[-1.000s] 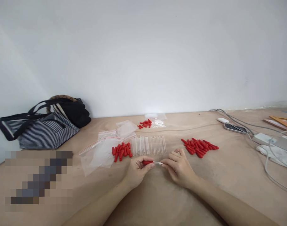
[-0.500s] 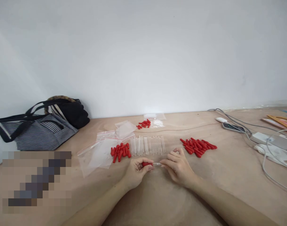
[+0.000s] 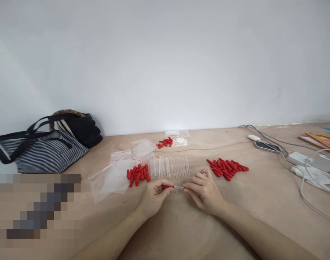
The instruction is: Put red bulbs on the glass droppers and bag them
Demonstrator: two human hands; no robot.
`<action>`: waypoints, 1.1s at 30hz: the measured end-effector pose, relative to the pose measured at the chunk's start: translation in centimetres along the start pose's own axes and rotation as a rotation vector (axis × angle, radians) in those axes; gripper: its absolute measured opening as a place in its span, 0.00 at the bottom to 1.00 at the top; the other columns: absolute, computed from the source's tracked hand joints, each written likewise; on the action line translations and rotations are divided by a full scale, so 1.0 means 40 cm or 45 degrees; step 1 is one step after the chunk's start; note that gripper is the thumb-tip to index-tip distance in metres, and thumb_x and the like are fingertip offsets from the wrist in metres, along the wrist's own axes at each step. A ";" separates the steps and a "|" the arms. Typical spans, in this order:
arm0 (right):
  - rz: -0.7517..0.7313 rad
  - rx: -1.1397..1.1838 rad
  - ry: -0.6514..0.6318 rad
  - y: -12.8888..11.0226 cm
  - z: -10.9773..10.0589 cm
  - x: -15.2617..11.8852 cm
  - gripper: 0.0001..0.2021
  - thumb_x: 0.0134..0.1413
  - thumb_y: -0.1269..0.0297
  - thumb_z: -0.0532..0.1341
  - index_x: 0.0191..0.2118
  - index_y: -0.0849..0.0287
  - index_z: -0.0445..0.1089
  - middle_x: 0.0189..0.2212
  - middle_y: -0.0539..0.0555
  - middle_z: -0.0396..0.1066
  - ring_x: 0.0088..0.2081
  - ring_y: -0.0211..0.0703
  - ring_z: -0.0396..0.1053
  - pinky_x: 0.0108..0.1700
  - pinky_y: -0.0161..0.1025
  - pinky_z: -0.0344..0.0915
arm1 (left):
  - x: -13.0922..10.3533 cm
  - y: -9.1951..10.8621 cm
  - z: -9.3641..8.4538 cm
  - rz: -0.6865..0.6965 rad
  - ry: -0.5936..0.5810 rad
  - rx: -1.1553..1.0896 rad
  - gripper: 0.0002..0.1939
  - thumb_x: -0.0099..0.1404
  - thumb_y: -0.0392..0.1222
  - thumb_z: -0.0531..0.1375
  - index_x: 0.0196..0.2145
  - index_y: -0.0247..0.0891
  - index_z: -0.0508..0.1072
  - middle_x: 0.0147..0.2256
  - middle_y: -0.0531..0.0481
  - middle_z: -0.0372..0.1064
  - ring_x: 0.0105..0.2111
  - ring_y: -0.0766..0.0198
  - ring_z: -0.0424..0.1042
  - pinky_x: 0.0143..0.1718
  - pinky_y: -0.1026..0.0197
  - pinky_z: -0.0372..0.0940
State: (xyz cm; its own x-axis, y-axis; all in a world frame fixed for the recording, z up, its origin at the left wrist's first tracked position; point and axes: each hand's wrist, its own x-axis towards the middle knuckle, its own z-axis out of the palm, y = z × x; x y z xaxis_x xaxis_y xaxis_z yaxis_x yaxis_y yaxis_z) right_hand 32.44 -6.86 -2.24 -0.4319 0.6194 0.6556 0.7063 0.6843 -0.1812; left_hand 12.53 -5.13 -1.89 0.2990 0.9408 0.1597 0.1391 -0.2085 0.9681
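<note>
My left hand (image 3: 155, 198) is closed, pinching a red rubber dropper bulb (image 3: 168, 187) between thumb and fingers. A clear dropper tube (image 3: 179, 187) runs level from the bulb's open end to my right hand (image 3: 204, 191), whose fingertips are closed on its other end. How deep the tube sits in the bulb cannot be made out. Just beyond both hands lies a row of clear tubes (image 3: 170, 167). Left of that row is a pile of red bulbs (image 3: 138, 174), and a second red pile (image 3: 227, 168) lies beyond my right hand.
Clear zip bags (image 3: 110, 180) lie flat at the left. Smaller red pieces (image 3: 165, 142) and thin clear tubes (image 3: 180, 141) rest near the wall. A striped bag (image 3: 49, 153) stands far left. A phone-like device (image 3: 267, 146), cables and a white power strip (image 3: 297, 158) occupy the right.
Both hands keep their grip on the bulb and tube. The left hand has shifted very slightly left, and a little more of the tube shows between the hands.
</note>
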 end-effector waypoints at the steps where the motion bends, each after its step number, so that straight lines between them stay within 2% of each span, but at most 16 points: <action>1: 0.010 -0.013 -0.006 -0.002 0.000 0.000 0.08 0.54 0.68 0.54 0.34 0.56 0.71 0.24 0.50 0.66 0.30 0.37 0.57 0.39 0.41 0.46 | 0.000 -0.002 0.001 0.006 0.004 0.003 0.06 0.52 0.41 0.61 0.26 0.34 0.71 0.26 0.50 0.71 0.28 0.65 0.69 0.31 0.63 0.66; 4: 0.003 -0.059 -0.033 -0.007 0.001 -0.001 0.08 0.53 0.67 0.55 0.34 0.54 0.72 0.23 0.50 0.66 0.29 0.37 0.56 0.37 0.41 0.45 | -0.002 -0.007 0.000 0.010 -0.012 0.013 0.08 0.52 0.41 0.61 0.31 0.35 0.71 0.28 0.50 0.70 0.29 0.64 0.70 0.32 0.62 0.67; 7: 0.092 -0.115 -0.013 0.008 -0.002 0.000 0.09 0.53 0.66 0.55 0.31 0.55 0.72 0.21 0.50 0.65 0.29 0.38 0.57 0.36 0.40 0.44 | -0.005 -0.012 -0.009 0.091 0.054 0.144 0.18 0.53 0.41 0.61 0.42 0.37 0.68 0.34 0.48 0.69 0.33 0.64 0.69 0.36 0.61 0.67; 9: 0.305 -0.203 0.037 0.034 -0.006 0.004 0.10 0.53 0.65 0.54 0.30 0.55 0.73 0.21 0.51 0.67 0.29 0.39 0.59 0.35 0.40 0.44 | -0.006 -0.015 -0.019 0.200 0.115 0.354 0.17 0.54 0.42 0.61 0.43 0.38 0.68 0.35 0.49 0.67 0.32 0.65 0.68 0.36 0.61 0.66; 12: 0.692 -0.403 0.040 0.087 -0.011 0.016 0.12 0.52 0.64 0.53 0.26 0.57 0.73 0.23 0.54 0.70 0.32 0.44 0.62 0.35 0.41 0.44 | -0.007 -0.014 -0.027 0.308 0.120 0.609 0.10 0.57 0.41 0.57 0.38 0.39 0.70 0.32 0.50 0.65 0.28 0.67 0.65 0.33 0.63 0.63; 14: 0.887 -0.520 -0.041 0.118 -0.010 0.028 0.14 0.52 0.64 0.52 0.23 0.58 0.72 0.23 0.55 0.71 0.33 0.46 0.63 0.36 0.43 0.44 | -0.009 -0.009 -0.026 0.331 0.087 0.665 0.07 0.58 0.40 0.56 0.35 0.39 0.70 0.31 0.51 0.64 0.27 0.68 0.65 0.31 0.64 0.63; 17: 1.050 -0.604 -0.184 0.144 0.000 0.048 0.15 0.51 0.63 0.51 0.21 0.60 0.71 0.23 0.58 0.71 0.33 0.50 0.65 0.37 0.46 0.44 | -0.010 0.001 -0.020 0.342 0.038 0.665 0.05 0.57 0.39 0.56 0.32 0.38 0.70 0.31 0.51 0.64 0.26 0.68 0.65 0.29 0.65 0.63; 22: 1.144 -0.631 -0.313 0.149 0.021 0.067 0.15 0.51 0.63 0.50 0.25 0.61 0.73 0.25 0.61 0.72 0.33 0.51 0.66 0.38 0.48 0.44 | -0.009 0.003 -0.018 0.313 0.012 0.613 0.05 0.57 0.38 0.55 0.30 0.38 0.70 0.30 0.50 0.64 0.26 0.68 0.65 0.29 0.66 0.63; 33: 1.154 -0.611 -0.358 0.152 0.021 0.066 0.14 0.50 0.62 0.51 0.27 0.60 0.73 0.25 0.61 0.72 0.34 0.52 0.67 0.38 0.48 0.44 | -0.007 0.004 -0.018 0.299 -0.004 0.613 0.05 0.57 0.37 0.55 0.27 0.37 0.70 0.29 0.51 0.64 0.26 0.68 0.65 0.28 0.66 0.62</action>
State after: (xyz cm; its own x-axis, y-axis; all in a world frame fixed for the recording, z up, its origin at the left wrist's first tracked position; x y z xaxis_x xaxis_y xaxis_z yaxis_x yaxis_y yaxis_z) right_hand 35.10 -0.74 -2.23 0.2959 0.9302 0.2169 0.9500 -0.2629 -0.1687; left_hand 11.81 -5.22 -1.65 0.3771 0.8533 0.3601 0.4854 -0.5132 0.7078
